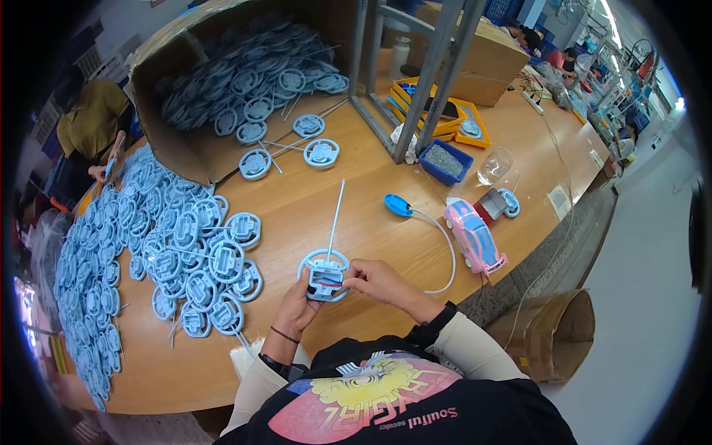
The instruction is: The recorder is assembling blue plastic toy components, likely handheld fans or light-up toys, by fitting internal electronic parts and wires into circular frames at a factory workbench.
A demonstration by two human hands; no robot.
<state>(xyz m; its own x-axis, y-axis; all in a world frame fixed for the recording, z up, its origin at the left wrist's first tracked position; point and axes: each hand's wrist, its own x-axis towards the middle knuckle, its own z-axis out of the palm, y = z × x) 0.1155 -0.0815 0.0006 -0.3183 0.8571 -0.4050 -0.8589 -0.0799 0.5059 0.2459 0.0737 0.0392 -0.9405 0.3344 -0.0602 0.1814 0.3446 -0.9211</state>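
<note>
Near the table's front edge, my left hand (294, 311) grips a light blue toy steering wheel (324, 261) by its lower left rim. Its open back faces up, and a long thin pale rod (337, 215) sticks out from its top. Inside the hollow middle lie thin red and blue strips (326, 282), perhaps wires. From the right, my right hand (382, 283) reaches over the wheel's rim, thumb and forefinger closed at the end of these strips. What exactly the fingertips pinch is too small to make out.
More blue wheels (226, 259) are heaped at left. A large carton (178, 148) holds many others. To the right are a pink toy car (475, 233), a blue piece (398, 205) with a pale cord, and a blue bin of screws (445, 161). A metal frame (437, 74) stands behind.
</note>
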